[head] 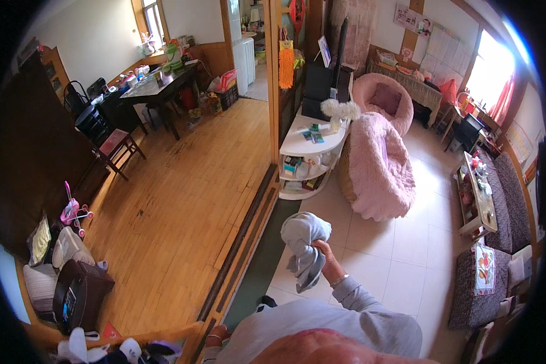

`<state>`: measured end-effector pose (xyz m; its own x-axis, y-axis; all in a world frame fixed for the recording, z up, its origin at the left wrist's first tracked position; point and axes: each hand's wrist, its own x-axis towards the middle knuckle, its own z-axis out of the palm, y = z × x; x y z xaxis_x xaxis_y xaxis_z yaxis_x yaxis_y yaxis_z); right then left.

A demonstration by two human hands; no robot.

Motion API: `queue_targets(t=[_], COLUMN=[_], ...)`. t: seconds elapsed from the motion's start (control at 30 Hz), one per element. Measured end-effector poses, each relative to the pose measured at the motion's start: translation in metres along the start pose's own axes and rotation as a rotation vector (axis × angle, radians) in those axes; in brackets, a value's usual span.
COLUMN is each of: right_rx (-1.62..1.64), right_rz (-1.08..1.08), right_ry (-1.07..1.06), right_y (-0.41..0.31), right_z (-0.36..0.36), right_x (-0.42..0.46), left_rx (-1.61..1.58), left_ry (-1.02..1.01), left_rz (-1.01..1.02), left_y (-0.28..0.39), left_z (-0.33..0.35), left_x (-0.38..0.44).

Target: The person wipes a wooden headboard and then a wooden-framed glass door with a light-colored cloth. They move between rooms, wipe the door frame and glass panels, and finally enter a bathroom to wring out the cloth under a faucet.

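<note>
A bundled light-grey cloth, perhaps a garment [305, 230], hangs in front of my body. My right hand [330, 259] grips it from the right side, with a bracelet at the wrist and a grey sleeve behind. Down at the lower edge, my left hand [219, 336] hangs by my side, close to the wooden door track [236, 255]. Its fingers are partly hidden and too small to read. Below the cloth, a dark shoe [267, 301] shows beside my grey top.
A white corner shelf [295, 129] and pink plush chairs [377, 168] stand ahead. To the right are a low table [487, 204] and a grey sofa [464, 282]. Leftward lie a chair [113, 141], a dark table [159, 86], a toy stroller [73, 211] and a brown bag [84, 291].
</note>
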<state>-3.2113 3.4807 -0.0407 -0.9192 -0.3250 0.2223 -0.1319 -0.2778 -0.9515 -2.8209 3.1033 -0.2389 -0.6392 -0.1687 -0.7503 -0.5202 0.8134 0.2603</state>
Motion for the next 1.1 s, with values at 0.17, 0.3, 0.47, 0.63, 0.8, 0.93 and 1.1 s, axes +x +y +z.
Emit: queue_targets(t=[0.17,0.3,0.47,0.63,0.8,0.93,1.1], right_rx=[0.535,0.846,-0.024,0.671,-0.198,-0.115,0.163], right_rz=[0.554,0.787,0.133,0.762,-0.162,-0.089,0.401], right_ry=[0.161,0.153,-0.037,0.048,-0.29,-0.315,-0.125], right_y=[-0.04,-0.01,0.051,0.006,0.073,0.083,0.077], right_z=[0.029,0.023,0.009,0.056,0.055,0.063,0.07], right_x=[0.063,0.118,0.185,0.327,0.384,0.423,0.464], left_rx=[0.091,0.163,0.11,0.067,-0.028,-0.089,-0.121], left_ry=[-0.055,0.157,0.275,0.242,0.015,0.102,0.06], left_rz=[-0.025,0.037,0.266,0.15,0.052,0.019,-0.005], left_y=[0.059,0.118,0.143,0.111,0.08,0.008,0.0], left_z=[-0.172,-0.281,-0.344,-0.362,-0.357,-0.318,-0.433], left_x=[0.033,0.089,0.186,0.223,0.24,0.276,0.283])
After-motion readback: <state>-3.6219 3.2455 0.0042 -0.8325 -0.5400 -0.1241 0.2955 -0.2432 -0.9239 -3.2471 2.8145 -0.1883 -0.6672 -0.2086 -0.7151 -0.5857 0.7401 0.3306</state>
